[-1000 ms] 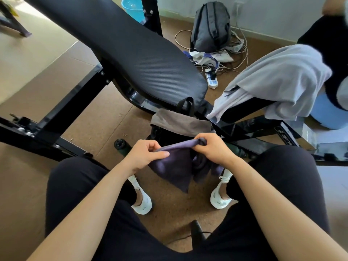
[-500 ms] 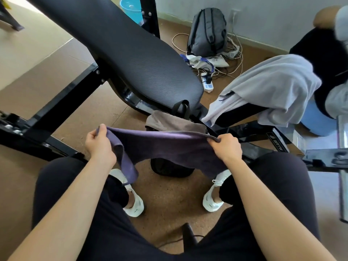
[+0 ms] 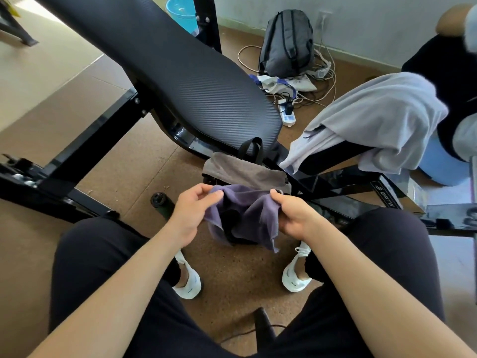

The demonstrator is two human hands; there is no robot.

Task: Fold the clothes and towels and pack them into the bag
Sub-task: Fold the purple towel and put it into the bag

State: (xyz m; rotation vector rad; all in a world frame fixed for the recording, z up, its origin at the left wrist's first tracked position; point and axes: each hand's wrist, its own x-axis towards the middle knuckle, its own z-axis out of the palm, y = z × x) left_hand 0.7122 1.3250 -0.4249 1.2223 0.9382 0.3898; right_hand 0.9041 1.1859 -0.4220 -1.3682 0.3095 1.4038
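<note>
1. Purple terry cloth: the towel [image 3: 247, 213] hangs bunched between your two hands, in the air between your knees and just above the black bag [image 3: 251, 149] on the floor.
2. Your left hand [image 3: 192, 210] pinches the towel's upper left edge between thumb and fingers.
3. Your right hand [image 3: 294, 215] grasps the upper right edge, fingers curled round the cloth.
4. The towel sags in the middle, and one corner hangs lowest on the right side.
5. A grey-brown towel [image 3: 245, 171] lies across the bag's top, just behind the purple one. The bag's handle loops stand up behind it.
6. The black bench pad [image 3: 180, 73] slants away from the bag toward the upper left.
7. A light grey garment [image 3: 374, 117] is draped over the bench frame to your right.
8. A dark cylinder [image 3: 161, 202] lies on the floor left of the bag, and your white shoes [image 3: 189, 286] sit on either side below it.
9. A grey backpack [image 3: 286, 45], a power strip [image 3: 287, 116] and a blue bucket [image 3: 180, 11] sit by the far wall.
</note>
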